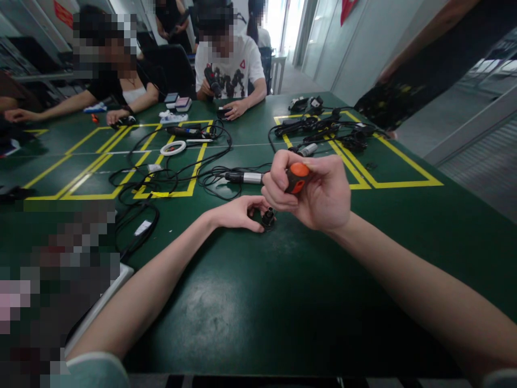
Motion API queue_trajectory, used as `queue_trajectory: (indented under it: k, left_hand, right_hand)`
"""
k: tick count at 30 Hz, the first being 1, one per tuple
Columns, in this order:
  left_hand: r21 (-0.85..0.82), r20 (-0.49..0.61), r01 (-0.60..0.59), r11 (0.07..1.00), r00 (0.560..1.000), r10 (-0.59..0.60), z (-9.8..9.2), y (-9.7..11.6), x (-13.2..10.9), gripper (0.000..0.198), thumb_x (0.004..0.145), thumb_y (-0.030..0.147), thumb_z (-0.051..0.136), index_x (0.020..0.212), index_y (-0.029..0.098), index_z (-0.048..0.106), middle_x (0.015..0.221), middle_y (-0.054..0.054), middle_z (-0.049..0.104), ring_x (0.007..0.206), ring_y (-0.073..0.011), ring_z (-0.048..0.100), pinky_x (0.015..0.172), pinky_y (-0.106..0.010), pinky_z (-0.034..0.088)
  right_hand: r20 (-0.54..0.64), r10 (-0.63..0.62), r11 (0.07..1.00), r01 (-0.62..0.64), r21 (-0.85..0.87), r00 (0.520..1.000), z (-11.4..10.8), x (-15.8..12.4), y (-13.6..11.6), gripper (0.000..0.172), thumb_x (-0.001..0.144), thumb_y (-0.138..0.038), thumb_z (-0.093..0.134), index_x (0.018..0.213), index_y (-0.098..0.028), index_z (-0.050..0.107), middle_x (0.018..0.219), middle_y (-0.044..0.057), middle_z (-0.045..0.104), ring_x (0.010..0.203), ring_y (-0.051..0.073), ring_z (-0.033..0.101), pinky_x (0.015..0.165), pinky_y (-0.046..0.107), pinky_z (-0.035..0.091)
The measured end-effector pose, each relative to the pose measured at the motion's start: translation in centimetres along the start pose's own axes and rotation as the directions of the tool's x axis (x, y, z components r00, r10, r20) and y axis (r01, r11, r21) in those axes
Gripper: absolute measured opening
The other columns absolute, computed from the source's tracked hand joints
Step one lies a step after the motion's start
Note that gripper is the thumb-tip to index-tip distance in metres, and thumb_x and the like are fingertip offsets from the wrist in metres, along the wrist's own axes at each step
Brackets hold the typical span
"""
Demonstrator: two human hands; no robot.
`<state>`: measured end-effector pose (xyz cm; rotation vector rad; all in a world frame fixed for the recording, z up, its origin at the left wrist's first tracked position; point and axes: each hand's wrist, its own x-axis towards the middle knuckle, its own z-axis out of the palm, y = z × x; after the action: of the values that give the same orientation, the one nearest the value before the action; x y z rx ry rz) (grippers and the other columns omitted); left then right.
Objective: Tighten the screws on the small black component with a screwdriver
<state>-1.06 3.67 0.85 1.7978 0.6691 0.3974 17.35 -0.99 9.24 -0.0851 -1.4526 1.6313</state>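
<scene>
My right hand (pixel 309 188) is closed around a screwdriver (pixel 298 178) with an orange and dark grey handle, raised above the table. The handle's end faces me, and the shaft is hidden behind the fingers. Lower and a little to the left, my left hand (pixel 244 213) curls its thumb and fingers around a small black cylindrical part (pixel 268 217). That part stands on the green tabletop with a short metal-looking tube pointing up. The screwdriver's tip cannot be seen, so whether it touches the part is unclear.
Behind my hands lies a black and silver cylindrical tool (pixel 244 178) with cables. A white tape ring (pixel 173 147) and tangled black cables (pixel 319 126) lie on the yellow-taped green table (pixel 388 258). Across it, a person in a white shirt (pixel 252 64) holds a power driver (pixel 212 82).
</scene>
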Motion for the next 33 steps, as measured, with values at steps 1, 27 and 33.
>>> queue_trajectory:
  k: [1,27,33]
  left_hand:
    - [0.002,0.004,-0.002,1.0,1.0,0.002,0.03,0.12,-0.04,0.043,0.065,0.023,0.087,0.105,0.015,0.073,0.106,-0.005,0.075,0.1,-0.0197,0.066,0.09,-0.031,0.05]
    - [0.015,-0.014,-0.004,1.0,1.0,0.004,0.41,0.09,0.13,0.043,0.067,0.029,0.09,0.104,0.016,0.073,0.098,-0.003,0.071,0.085,-0.0149,0.056,0.081,-0.029,0.044]
    - [0.023,-0.018,0.01,1.0,1.0,-0.01,0.49,0.29,0.11,0.045,0.066,0.03,0.09,0.105,0.015,0.075,0.096,-0.001,0.069,0.084,-0.0146,0.052,0.081,-0.029,0.044]
  right_hand:
    - [0.001,0.001,1.0,-0.001,-0.006,1.0,0.03,0.0,-0.01,0.036,0.097,-0.05,0.056,0.076,-0.021,0.055,0.055,-0.006,0.04,0.044,0.009,0.028,0.042,0.023,0.027]
    - [-0.072,0.036,0.992,-0.044,-0.12,0.997,0.77,0.0,-0.09,0.054,0.105,-0.066,0.046,0.075,-0.022,0.055,0.056,-0.007,0.035,0.046,0.009,0.028,0.043,0.024,0.026]
    - [-0.07,0.006,0.992,-0.015,-0.123,0.997,0.5,-0.26,-0.01,0.037,0.101,-0.054,0.061,0.086,-0.025,0.045,0.058,-0.01,0.037,0.046,0.008,0.025,0.045,0.021,0.024]
